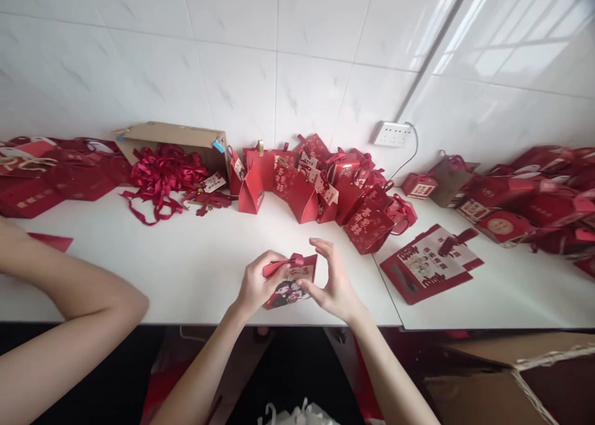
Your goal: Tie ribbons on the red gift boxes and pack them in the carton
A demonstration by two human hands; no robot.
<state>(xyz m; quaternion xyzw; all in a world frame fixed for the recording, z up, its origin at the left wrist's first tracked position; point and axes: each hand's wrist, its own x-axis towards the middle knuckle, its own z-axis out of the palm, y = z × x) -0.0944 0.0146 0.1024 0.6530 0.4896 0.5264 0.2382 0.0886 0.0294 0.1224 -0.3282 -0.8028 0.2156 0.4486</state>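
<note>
A small red gift box (292, 289) with a printed picture of a couple stands near the table's front edge, right in front of me. My left hand (261, 279) grips its left side and top flap, where a dark red ribbon (296, 259) pokes out at the top. On the other side, my right hand (332, 282) has its thumb and fingers apart around the box's right edge; the thumb lies close to the printed face, and I cannot tell whether it touches.
Finished-looking red boxes (304, 196) line the wall. A cardboard box (171, 134) spills red ribbons (167, 174). Flat red bags (427, 264) lie right, beside piled boxes (534, 196). Another person's arm (93, 289) rests at left. A power strip (392, 134) and an open carton (474, 394) are at right.
</note>
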